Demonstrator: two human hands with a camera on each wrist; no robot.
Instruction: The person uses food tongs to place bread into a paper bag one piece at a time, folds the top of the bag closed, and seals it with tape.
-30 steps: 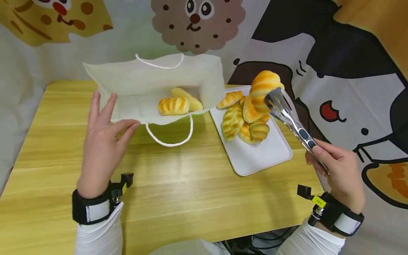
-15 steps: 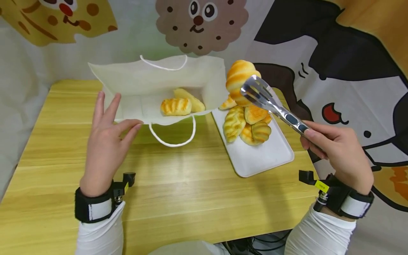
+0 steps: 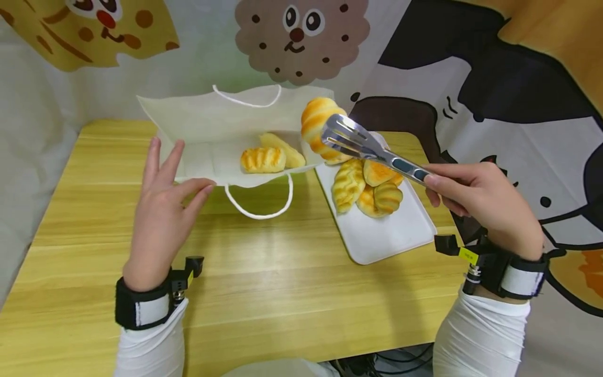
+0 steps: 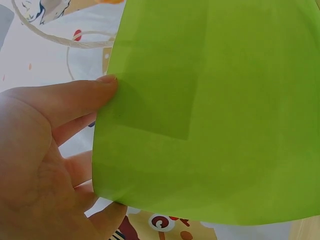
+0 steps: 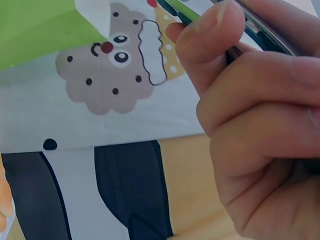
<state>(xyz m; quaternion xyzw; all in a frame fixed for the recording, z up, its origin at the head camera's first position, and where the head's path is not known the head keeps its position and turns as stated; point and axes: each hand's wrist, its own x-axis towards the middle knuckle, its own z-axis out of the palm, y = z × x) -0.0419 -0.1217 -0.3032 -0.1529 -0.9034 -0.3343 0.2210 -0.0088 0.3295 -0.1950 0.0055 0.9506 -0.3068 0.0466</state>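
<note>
We are swinging the bread roll [image 3: 316, 123] from above the tray [image 3: 386, 243] to the right end of the paper bag [image 3: 198, 123], clamping the tongs [image 3: 372, 148] between our right hand's [image 3: 490, 201] fingers, left hand [image 3: 162, 222] pinching the bag. We are apparently bagging; lowering it rightward of our left fingers, then loosening, seems needed.

Cartoon-patterned backdrop [image 3: 198, 57] behind wooden table [image 3: 282, 303], black cables [image 3: 361, 365] below.
</note>
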